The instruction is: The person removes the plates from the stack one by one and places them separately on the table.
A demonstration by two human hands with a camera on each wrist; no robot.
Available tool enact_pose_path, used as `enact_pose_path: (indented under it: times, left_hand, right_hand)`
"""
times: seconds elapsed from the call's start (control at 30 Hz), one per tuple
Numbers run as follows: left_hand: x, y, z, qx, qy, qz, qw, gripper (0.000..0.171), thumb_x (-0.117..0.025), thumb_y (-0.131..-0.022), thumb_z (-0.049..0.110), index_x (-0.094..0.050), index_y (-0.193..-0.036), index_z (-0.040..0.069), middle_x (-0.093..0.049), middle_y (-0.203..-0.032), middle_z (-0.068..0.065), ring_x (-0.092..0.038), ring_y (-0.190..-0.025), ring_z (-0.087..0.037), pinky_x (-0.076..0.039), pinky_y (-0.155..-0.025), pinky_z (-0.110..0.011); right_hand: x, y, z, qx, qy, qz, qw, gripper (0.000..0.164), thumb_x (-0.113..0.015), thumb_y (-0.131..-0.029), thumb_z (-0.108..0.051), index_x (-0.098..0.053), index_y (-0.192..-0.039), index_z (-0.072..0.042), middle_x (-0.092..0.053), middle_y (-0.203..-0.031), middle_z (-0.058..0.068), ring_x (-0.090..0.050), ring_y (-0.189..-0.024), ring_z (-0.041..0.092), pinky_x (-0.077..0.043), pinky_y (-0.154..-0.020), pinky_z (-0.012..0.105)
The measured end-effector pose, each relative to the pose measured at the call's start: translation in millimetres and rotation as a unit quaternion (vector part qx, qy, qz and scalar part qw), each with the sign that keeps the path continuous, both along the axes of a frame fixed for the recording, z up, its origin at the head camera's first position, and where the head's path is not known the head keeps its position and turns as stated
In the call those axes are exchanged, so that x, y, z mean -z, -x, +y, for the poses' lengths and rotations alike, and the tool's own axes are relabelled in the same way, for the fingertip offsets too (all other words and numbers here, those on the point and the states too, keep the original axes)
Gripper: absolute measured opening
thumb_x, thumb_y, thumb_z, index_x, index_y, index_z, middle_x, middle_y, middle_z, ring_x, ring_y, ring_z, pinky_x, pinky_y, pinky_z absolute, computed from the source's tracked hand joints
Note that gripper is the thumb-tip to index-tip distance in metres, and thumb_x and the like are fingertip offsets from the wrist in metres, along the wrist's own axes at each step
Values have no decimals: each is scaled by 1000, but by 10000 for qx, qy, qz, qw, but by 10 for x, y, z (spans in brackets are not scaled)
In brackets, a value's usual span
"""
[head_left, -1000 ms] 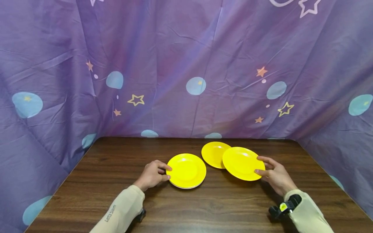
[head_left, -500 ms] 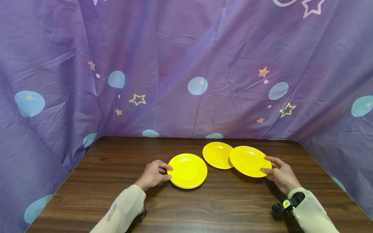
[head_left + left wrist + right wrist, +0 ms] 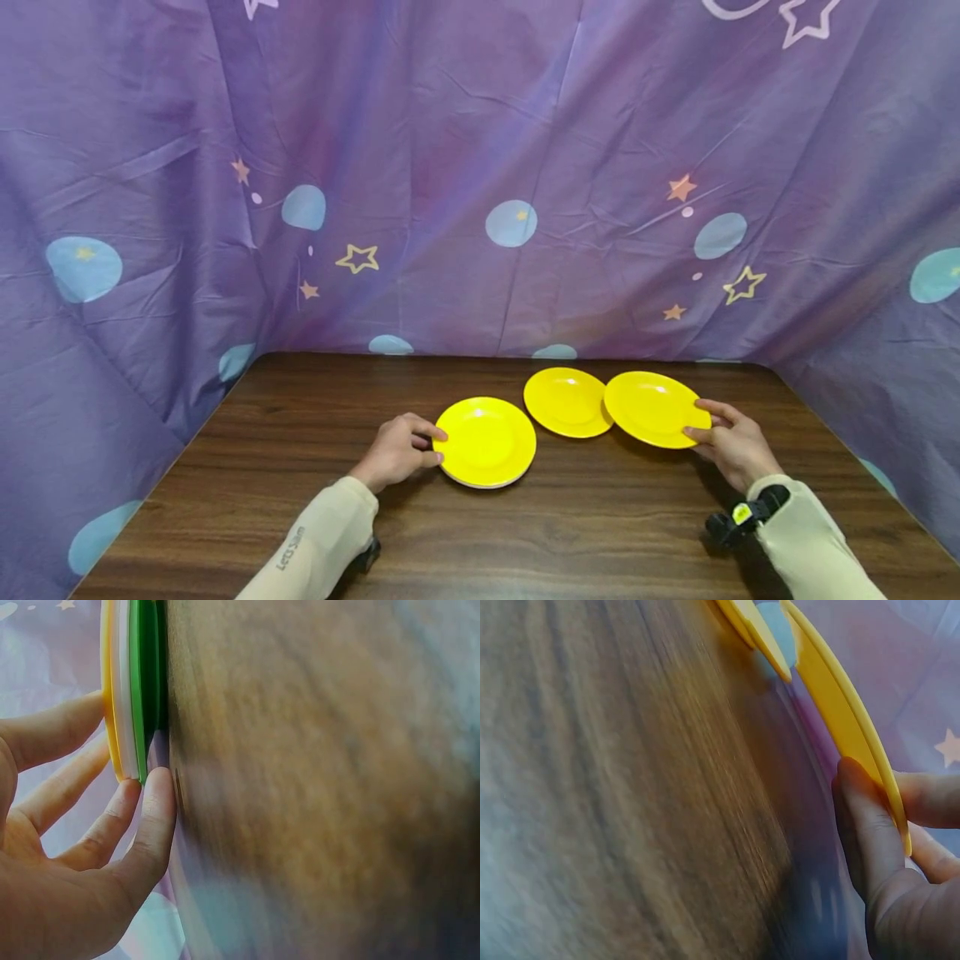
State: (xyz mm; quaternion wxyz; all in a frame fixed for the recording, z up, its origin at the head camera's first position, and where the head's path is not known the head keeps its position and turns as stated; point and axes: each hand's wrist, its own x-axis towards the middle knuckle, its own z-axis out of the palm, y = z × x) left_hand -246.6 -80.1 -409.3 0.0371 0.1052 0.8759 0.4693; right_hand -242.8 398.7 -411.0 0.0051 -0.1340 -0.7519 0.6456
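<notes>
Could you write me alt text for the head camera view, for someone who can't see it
A person's right hand holds a yellow plate raised over a wood-grain table, overlapping a second yellow plate in view. The left hand grips the edge of a yellow-topped plate stack. Behind hangs a star-patterned purple cloth.

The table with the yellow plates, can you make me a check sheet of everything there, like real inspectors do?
Surface: brown wood-grain table.
Job's things: plate stack, yellow on top, white and green layers beneath; flat yellow plate, farther back and to the right; tilted yellow plate, raised off the table.
Clutter: nothing seen.
Hands: left hand holds the stack's left edge; right hand pinches the tilted plate's right edge.
Cables: nothing seen.
Surroundings: purple cloth with stars and blue spots.
</notes>
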Motion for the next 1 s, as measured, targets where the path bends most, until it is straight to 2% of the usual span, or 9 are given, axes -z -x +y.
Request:
enact_pose_path:
  times: [0.2,0.5,0.63,0.77,0.9,1.0]
  left_hand:
    - [1,-4,-6,3,-17,-35,10000,21,-80,-79,1,-78,-99,7,-65,-116,-11,-67,-100,-27,-60,-78,-35]
    - [4,2,-5,-22,15,-17,10000,21,-81,-79,1,-79,-98,7,-65,-115,-11,-68,-100,-27,-60,-77,-34]
    - [25,2,-5,-24,1,16,10000,21,-81,-78,0,-79,-98,7,-66,-113,-11,-68,-99,-27,-60,-78,-34]
    - [36,4,-7,-5,-10,33,10000,21,-81,-78,0,-79,-97,7,-66,-113,-11,-68,-98,-27,-60,-78,-34]
    - [27,5,-11,-8,-1,72,10000,21,-81,-77,0,-79,-97,7,-66,-112,-11,-68,-97,-27,-60,-78,-34]
    - [18,5,-11,-9,4,86,10000,21,-81,-77,0,-79,-97,7,-66,-112,-11,-69,-97,-27,-60,-78,-34]
  right_hand:
    - [8,23,75,121,252,28,9996,80,-63,-89,10,-18,-155,7,-52,-105,-1,-61,-80,-2,-60,-74,19]
    - [2,39,162,499,529,-9,9974,74,-66,-89,8,-27,-151,4,-55,-96,-8,-63,-76,-1,-61,-73,21]
    - [39,68,161,641,403,-36,9971,76,-63,-90,9,-22,-154,5,-54,-110,7,-62,-74,-1,-61,-72,21]
    - [59,104,140,798,260,-89,9964,79,-60,-91,11,-16,-157,6,-42,-130,26,-60,-72,-3,-61,-71,21]
    - [58,131,106,890,204,-72,9958,79,-58,-90,13,-16,-157,6,-39,-133,29,-59,-71,-3,-61,-69,20]
    - [58,137,82,993,149,-118,9949,79,-59,-90,13,-17,-156,6,-39,-130,26,-58,-70,-2,-61,-68,20]
